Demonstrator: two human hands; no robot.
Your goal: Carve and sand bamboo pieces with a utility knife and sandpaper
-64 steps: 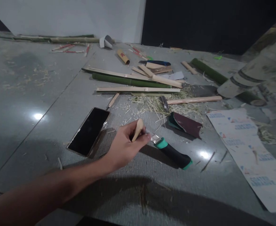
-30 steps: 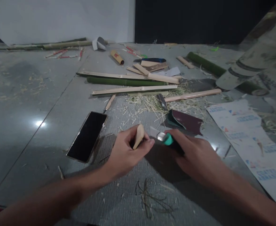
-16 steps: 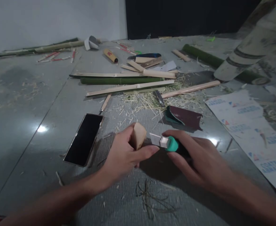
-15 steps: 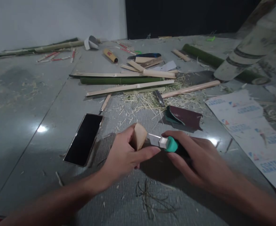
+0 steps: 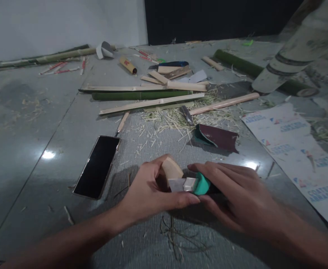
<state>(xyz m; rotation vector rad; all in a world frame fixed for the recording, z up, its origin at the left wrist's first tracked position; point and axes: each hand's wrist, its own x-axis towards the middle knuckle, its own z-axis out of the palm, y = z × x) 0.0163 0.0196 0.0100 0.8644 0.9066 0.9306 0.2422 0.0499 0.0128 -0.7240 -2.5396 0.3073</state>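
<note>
My left hand (image 5: 149, 190) is closed around a small pale piece of bamboo (image 5: 172, 169), its curved end showing above the fingers. In my right hand (image 5: 231, 190) is a utility knife (image 5: 202, 184) with a teal and black handle. Its short blade (image 5: 176, 184) lies against the near side of the bamboo piece, though the exact contact is hard to see. My left thumb stretches along under the blade, its tip close to the knife's teal collar. The palm side of both hands is hidden.
A phone (image 5: 97, 166) lies left of my hands. Ahead are a curled sandpaper sheet (image 5: 218, 138), a hammer (image 5: 222, 104), split bamboo strips (image 5: 152, 104) and shavings (image 5: 166, 120). Printed backing paper (image 5: 295, 149) lies on the right, near a co-worker's leg (image 5: 287, 56).
The knife has moved left and slightly down, bringing its blade from beside the bamboo piece to overlapping it. The bamboo piece has tilted, and both hands are closer together.
</note>
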